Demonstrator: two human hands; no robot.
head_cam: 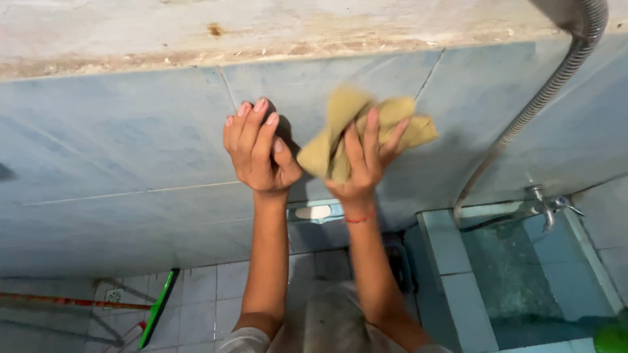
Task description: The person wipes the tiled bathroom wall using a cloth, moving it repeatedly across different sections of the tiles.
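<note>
Item: 1 crumpled tan cloth [366,131], bunched in the grip of the right hand [362,163]; fingers closed round its middle, folds sticking out above the fingertips and to both sides of the grip, pressed to the pale blue tiled wall [118,163]

Item: 1 left hand [258,147], just beside the right grip, holding nothing; fingers together and extended, palm flat on the same wall, apart from the cloth by a narrow gap

Item: 1 thin red band [358,219] on the right wrist, directly below the grip

Item: 1 ribbed metal hose [543,98], running from the upper corner down the wall, well out to the side of the right grip

Item: 1 metal tap [546,206], below and beyond the hose end, over 1 tiled water basin [451,255] holding greenish water

Item: 1 green-handled tool [159,307] on the tiled floor [209,287], well below the left hand; its head is hard to make out

Item: 1 reddish pole [65,302], low, far from both grips, blurred

Item: 1 small white object [313,212] on a ledge between the 2 forearms; kind cannot be told

Hidden or cut off: both arms end at the lower edge at grey sleeves; hose top cut by the frame; a bright green object [613,338] in the lower corner is only partly in view
</note>
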